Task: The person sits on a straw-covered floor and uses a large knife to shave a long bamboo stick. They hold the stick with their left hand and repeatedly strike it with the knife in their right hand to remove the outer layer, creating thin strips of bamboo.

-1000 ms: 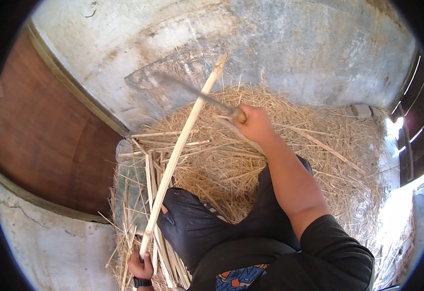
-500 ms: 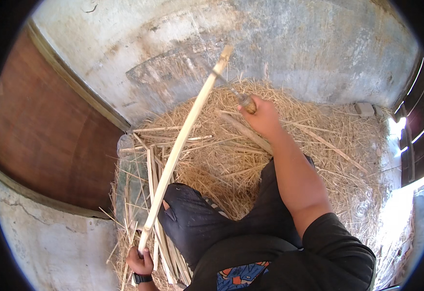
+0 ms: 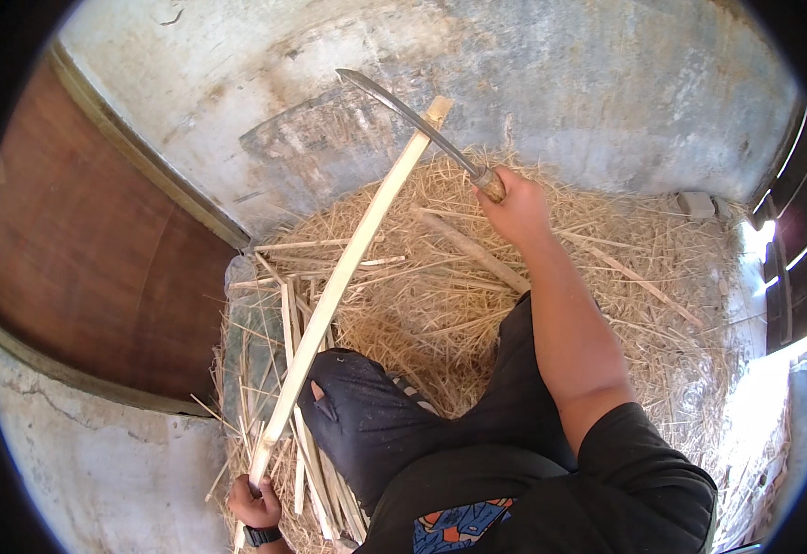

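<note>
A long pale split bamboo strip [image 3: 337, 286] slants from the lower left up toward the wall. My left hand [image 3: 255, 501], with a dark watch at its wrist, is closed round the strip's near end. My right hand [image 3: 517, 205] grips the handle of a machete [image 3: 402, 108], whose curved dark blade points up and left. That blade crosses the strip just below its darker far end, apparently touching it. The strip passes beside my left knee, raised off the floor.
Straw-like shavings [image 3: 403, 323] cover the floor. Several cut strips [image 3: 320, 480] lie beside my left leg. A thicker stick [image 3: 473, 249] rests ahead of me. A stained wall [image 3: 597, 111] rises in front, a brown door panel [image 3: 99, 249] at left, a small block [image 3: 695, 205] far right.
The machete was a blur near the strip's far end; now it shows sharply across it. My right hand has shifted slightly right, and my left hand a little left and down with the strip.
</note>
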A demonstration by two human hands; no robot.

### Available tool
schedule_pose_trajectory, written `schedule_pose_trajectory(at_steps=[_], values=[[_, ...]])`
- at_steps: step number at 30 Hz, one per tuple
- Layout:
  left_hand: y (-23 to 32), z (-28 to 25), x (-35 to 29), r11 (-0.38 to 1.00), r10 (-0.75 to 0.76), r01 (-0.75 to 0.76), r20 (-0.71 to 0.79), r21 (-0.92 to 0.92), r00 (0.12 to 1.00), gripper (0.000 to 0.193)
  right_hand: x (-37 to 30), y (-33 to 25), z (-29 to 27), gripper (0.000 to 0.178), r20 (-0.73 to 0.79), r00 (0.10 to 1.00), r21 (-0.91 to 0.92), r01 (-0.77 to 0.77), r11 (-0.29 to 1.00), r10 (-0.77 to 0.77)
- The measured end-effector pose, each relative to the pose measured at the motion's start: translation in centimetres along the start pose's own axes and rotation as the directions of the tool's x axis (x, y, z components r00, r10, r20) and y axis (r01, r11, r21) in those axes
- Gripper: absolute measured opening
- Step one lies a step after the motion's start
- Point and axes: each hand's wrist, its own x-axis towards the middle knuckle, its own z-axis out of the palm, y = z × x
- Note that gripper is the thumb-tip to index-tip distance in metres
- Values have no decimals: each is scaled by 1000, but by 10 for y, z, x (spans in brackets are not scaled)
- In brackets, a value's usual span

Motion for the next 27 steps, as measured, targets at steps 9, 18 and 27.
schedule_pose_trajectory(at_steps=[9, 18, 27], values=[[3, -1, 6, 995, 88, -84, -74, 56, 993, 31, -6, 5, 7, 23, -26, 944, 31, 331, 943, -330], [-5, -3, 3, 990, 101, -89, -108, 109, 989, 27, -4, 4, 3, 21, -17, 983, 33, 184, 982, -184], [-4, -1, 2, 993, 92, -81, -126, 84, 988, 26, 0, 9, 1, 21, -119, 985, 7, 128, 992, -126]])
